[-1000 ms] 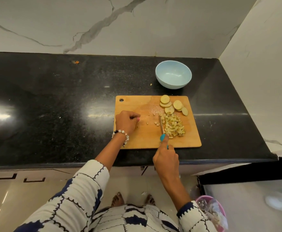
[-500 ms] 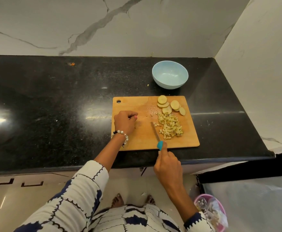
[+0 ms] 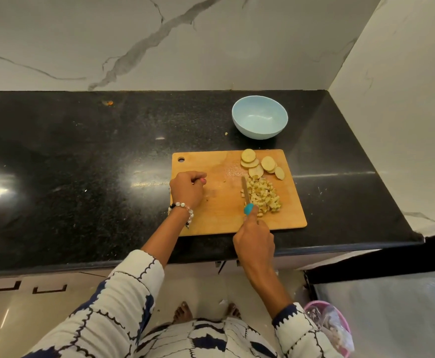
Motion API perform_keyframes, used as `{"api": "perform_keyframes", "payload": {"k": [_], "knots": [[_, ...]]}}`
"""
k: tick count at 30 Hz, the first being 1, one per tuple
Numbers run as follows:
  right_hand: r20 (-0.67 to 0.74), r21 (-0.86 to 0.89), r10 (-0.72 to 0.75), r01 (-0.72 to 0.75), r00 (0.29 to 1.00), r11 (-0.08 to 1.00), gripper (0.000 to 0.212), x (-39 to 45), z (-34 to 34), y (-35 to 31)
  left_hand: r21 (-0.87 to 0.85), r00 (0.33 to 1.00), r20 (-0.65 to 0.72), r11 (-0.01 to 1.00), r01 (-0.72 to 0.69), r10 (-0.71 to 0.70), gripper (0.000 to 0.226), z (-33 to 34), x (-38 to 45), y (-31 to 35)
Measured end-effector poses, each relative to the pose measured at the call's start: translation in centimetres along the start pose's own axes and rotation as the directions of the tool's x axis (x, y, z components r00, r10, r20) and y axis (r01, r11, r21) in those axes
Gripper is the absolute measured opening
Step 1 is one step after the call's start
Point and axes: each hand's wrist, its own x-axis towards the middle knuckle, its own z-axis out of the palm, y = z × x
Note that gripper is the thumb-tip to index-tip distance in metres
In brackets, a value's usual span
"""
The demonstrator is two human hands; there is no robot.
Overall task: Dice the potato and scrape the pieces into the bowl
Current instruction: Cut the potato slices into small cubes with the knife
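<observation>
Right hand: the right hand (image 3: 254, 237) is gripping the teal-handled small knife (image 3: 246, 196), fingers curled round the handle, blade lying against the 9 o'clock side of the diced pile.
Left hand: the left hand (image 3: 187, 188) is resting curled on the rectangular wooden cutting board (image 3: 221, 215), holding nothing visible.
Potato: one heap of pale diced potato cubes (image 3: 263, 194); about five round potato slices (image 3: 260, 165) lying at its 12 o'clock.
Bowl: one pale blue round bowl (image 3: 259, 117) sitting on the black stone countertop (image 3: 82, 164), 12 o'clock of the board.

Black speckled countertop (image 3: 82, 164) meets white veined marble wall (image 3: 211, 42). Small orange scrap (image 3: 109, 102) near the wall. Pink bin (image 3: 332, 329) on floor, lower right.
</observation>
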Motion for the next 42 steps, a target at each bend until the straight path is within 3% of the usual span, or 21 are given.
{"api": "perform_keyframes", "payload": {"k": [2, 4, 7, 10, 13, 19, 24, 29, 33, 39, 42], "knots": [[-0.031, 0.004, -0.022, 0.022, 0.999, 1.0, 0.054, -0.5, 0.0, 0.4, -0.004, 1.0, -0.011, 1.0, 0.022, -0.022, 0.017, -0.4, 0.3, -0.5], [-0.041, 0.056, -0.141, 0.143, 0.989, 0.988, 0.054, -1.2, 0.2, 0.5, -0.01, 0.999, -0.02, 0.999, 0.042, -0.043, 0.017, -0.6, 0.4, -0.9], [0.022, 0.136, -0.321, 0.315, 0.947, 0.939, 0.057, -2.1, 0.6, 0.5, -0.017, 0.998, -0.033, 0.998, 0.062, -0.062, 0.017, -0.9, 0.4, -1.2], [0.098, 0.102, -0.4, 0.39, 0.911, 0.915, 0.053, -2.7, 0.8, 0.8, -0.025, 0.997, -0.042, 0.998, 0.061, -0.062, 0.017, -0.9, 0.4, -1.4], [0.099, 0.048, -0.351, 0.348, 0.931, 0.936, 0.052, -2.6, 0.9, 1.3, -0.026, 0.998, -0.035, 0.998, 0.06, -0.061, 0.017, -0.9, 0.3, -1.3], [-0.054, 0.103, -0.104, 0.109, 0.993, 0.989, 0.05, 0.8, 0.1, 2.0, -0.015, 0.998, 0.022, 0.998, 0.054, -0.054, 0.02, -0.5, 0.4, -0.6], [-0.102, 0.416, -0.086, 0.121, 0.991, 0.901, 0.039, 1.9, -2.2, 3.1, 0.019, 0.995, 0.081, 0.998, -0.061, 0.059, 0.021, 1.1, 1.2, 2.1], [-0.117, 0.567, -0.048, 0.106, 0.992, 0.817, 0.038, 3.2, -3.5, 4.3, 0.142, 0.974, 0.169, 0.974, -0.178, 0.154, 0.023, 4.5, 3.7, 5.9], [-0.126, 0.618, -0.019, 0.093, 0.992, 0.781, 0.035, 3.7, -4.3, 4.9, 0.278, 0.921, 0.339, 0.915, -0.293, 0.192, 0.035, 7.8, 6.4, 7.7], [-0.144, 0.623, 0.023, 0.073, 0.989, 0.779, 0.041, 4.3, -4.3, 6.2, 0.506, 0.854, 0.509, 0.764, -0.4, 0.11, 0.063, 10.7, 8.5, 8.1], [-0.143, 0.61, 0.019, 0.073, 0.99, 0.789, 0.04, 4.3, -3.9, 6.6, 0.424, 0.875, 0.463, 0.833, -0.356, 0.139, 0.065, 10.9, 8.6, 7.7]]}}
